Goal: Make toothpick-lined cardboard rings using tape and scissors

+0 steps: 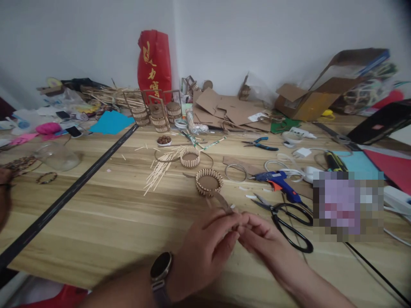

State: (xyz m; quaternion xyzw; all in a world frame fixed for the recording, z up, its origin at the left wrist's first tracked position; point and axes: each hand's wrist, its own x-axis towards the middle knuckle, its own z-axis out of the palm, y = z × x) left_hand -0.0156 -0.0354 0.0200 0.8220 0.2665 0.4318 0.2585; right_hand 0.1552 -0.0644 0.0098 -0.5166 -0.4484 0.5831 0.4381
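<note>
Over the front middle of the table, my left hand (208, 246) and my right hand (269, 244) meet at the fingertips. Both are closed, pinching a narrow brown cardboard strip (224, 201); its lower end is hidden by my fingers. Just beyond the strip stands a small round basket (209, 182) with a cardboard base and a wall of short sticks. A second, similar stick-walled ring (190, 158) sits behind it. Black-handled scissors (290, 214) lie open to the right of my right hand. Beyond them rests a blue glue gun (278, 182).
Loose thin sticks (160, 171) are scattered left of the baskets. Blue-handled pliers (261, 143), a wire ring (236, 173) and finished lidded baskets (159, 117) stand farther back. Cardboard sheets (224, 107) pile by the wall. Another person's arm (4, 199) shows at the left edge.
</note>
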